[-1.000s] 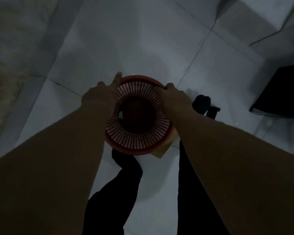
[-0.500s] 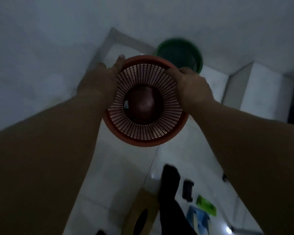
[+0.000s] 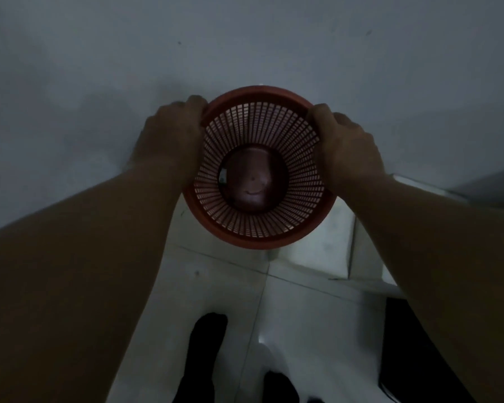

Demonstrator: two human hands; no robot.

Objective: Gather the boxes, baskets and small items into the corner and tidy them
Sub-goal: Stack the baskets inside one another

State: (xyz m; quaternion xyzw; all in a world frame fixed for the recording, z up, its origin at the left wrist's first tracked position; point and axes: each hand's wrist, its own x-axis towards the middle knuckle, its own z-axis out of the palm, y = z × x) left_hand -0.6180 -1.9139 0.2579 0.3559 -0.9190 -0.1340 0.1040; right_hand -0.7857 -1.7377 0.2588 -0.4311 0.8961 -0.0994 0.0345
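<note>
Head view: grips the red basket [image 3: 259, 241] by opposite rim sides, left hand [image 3: 169, 138] and right hand [image 3: 346, 144] equally near. Holds it aloft between them, mouth facing the camera, long axis pointing away toward wall [image 3: 245, 39] and floor [image 3: 230, 286].

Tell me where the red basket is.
Head view, centre: the red basket is held at its rim between left hand and right hand, before the wall.

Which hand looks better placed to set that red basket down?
It is nearly even: the left hand and right hand grip opposite sides of the red basket rim. Perhaps slightly the right, since the white box lies below on that side.
</note>
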